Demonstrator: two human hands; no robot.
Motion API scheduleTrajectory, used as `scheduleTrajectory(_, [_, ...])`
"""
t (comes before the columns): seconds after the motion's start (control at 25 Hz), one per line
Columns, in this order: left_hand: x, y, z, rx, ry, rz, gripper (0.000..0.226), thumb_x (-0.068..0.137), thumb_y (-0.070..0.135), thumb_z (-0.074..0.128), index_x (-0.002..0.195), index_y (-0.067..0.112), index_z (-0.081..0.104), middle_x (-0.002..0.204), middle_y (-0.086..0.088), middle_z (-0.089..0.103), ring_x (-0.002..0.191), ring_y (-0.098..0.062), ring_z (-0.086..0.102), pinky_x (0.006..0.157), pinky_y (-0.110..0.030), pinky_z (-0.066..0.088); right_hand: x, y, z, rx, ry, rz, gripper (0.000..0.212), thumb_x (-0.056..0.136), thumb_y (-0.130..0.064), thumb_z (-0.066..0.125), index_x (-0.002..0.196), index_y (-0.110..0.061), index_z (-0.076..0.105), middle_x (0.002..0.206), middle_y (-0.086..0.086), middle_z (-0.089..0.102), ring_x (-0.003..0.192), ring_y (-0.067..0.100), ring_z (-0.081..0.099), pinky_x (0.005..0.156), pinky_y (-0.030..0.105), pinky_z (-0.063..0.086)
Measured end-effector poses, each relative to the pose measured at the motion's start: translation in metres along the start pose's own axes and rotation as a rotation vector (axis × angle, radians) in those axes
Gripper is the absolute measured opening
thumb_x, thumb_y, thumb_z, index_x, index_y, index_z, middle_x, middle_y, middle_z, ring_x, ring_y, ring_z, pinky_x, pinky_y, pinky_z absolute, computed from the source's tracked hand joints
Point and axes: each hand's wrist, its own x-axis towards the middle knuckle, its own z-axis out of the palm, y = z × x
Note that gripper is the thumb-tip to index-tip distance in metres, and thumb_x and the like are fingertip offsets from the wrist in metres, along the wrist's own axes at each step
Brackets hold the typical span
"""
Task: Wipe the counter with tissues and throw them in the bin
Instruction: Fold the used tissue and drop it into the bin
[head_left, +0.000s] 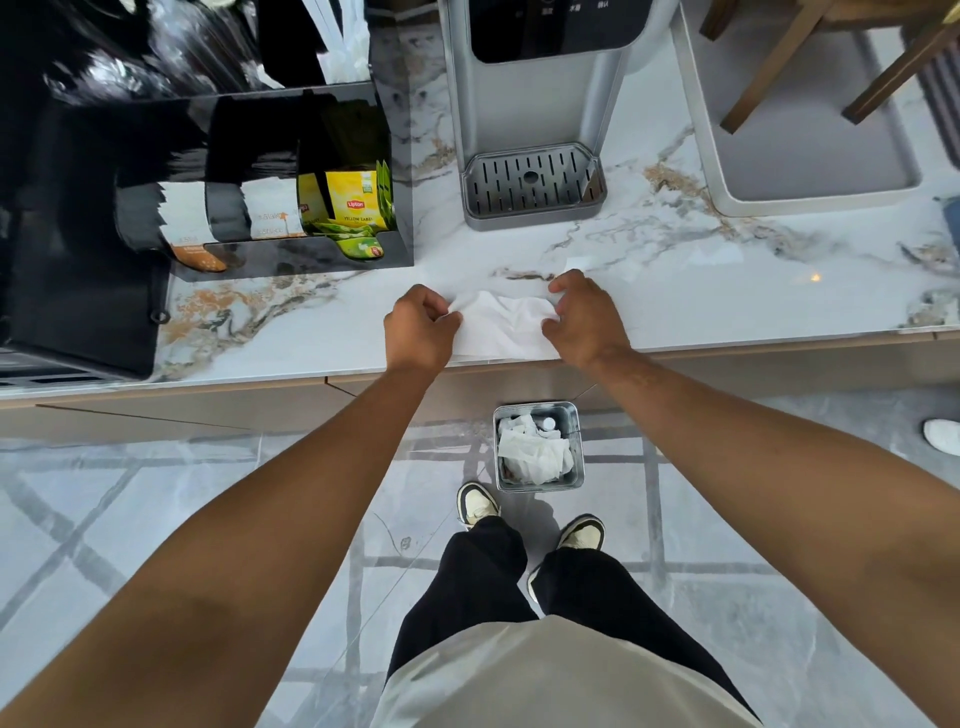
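A white tissue (501, 325) lies partly crumpled on the marble counter (701, 291), close to its front edge. My left hand (420, 330) pinches the tissue's left end and my right hand (584, 317) grips its right end. Below the counter edge, on the floor, stands a small square metal bin (575, 441) holding several used white tissues. The bin sits just in front of my feet.
A grey water dispenser (535, 156) with a drip tray stands behind the tissue. To the left is a black organiser (291, 228) with Lipton tea bags. A white tray (810, 192) sits at the back right. Someone's white shoe (943, 436) shows at the right edge.
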Motion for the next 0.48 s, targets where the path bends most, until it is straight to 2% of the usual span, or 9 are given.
scheduleTrajectory(0.12, [-0.013, 0.001, -0.003, -0.215, -0.01, -0.135, 0.024, 0.082, 0.012, 0.08, 0.078, 0.022, 0.058, 0.08, 0.003, 0.06, 0.075, -0.015, 0.058, 0.07, -0.026, 0.049, -0.012, 0.008, -0.002, 0.009, -0.021, 0.028, 0.045, 0.084, -0.015, 0.067, 0.126, -0.011, 0.051, 0.121, 0.013, 0.058, 0.116, 0.031, 0.052, 0.098, 0.039, 0.046])
scheduleTrajectory(0.24, [-0.034, -0.003, 0.002, -0.243, -0.019, -0.206, 0.021, 0.081, 0.012, 0.081, 0.08, 0.021, 0.062, 0.081, 0.004, 0.061, 0.076, -0.015, 0.059, 0.065, -0.024, 0.048, -0.028, 0.017, -0.003, -0.04, 0.023, 0.082, 0.046, 0.084, -0.022, 0.069, 0.122, -0.008, 0.049, 0.122, 0.014, 0.054, 0.113, 0.034, 0.052, 0.092, 0.04, 0.048])
scheduleTrajectory(0.32, [-0.048, -0.009, 0.008, -0.292, -0.009, -0.266, 0.014, 0.083, 0.01, 0.08, 0.084, 0.015, 0.067, 0.081, 0.0, 0.065, 0.076, -0.019, 0.06, 0.069, -0.028, 0.052, -0.038, 0.023, -0.001, -0.048, 0.065, 0.165, 0.05, 0.084, -0.029, 0.07, 0.12, -0.005, 0.046, 0.121, 0.016, 0.052, 0.109, 0.037, 0.055, 0.086, 0.039, 0.048])
scheduleTrajectory(0.4, [-0.066, -0.01, 0.017, -0.368, 0.0, -0.326, 0.011, 0.084, 0.007, 0.078, 0.086, 0.012, 0.069, 0.084, -0.005, 0.066, 0.078, -0.023, 0.06, 0.077, -0.036, 0.055, -0.046, 0.029, -0.001, 0.072, 0.059, 0.272, 0.052, 0.086, -0.032, 0.07, 0.121, -0.005, 0.043, 0.125, 0.016, 0.048, 0.106, 0.036, 0.058, 0.078, 0.035, 0.045])
scheduleTrajectory(0.48, [-0.085, -0.012, 0.026, -0.39, 0.01, -0.338, 0.013, 0.085, 0.004, 0.076, 0.082, 0.014, 0.069, 0.086, -0.008, 0.066, 0.081, -0.023, 0.06, 0.082, -0.04, 0.056, -0.051, 0.035, -0.003, 0.232, 0.028, 0.288, 0.049, 0.086, -0.027, 0.07, 0.121, -0.005, 0.045, 0.128, 0.015, 0.045, 0.106, 0.03, 0.058, 0.077, 0.028, 0.041])
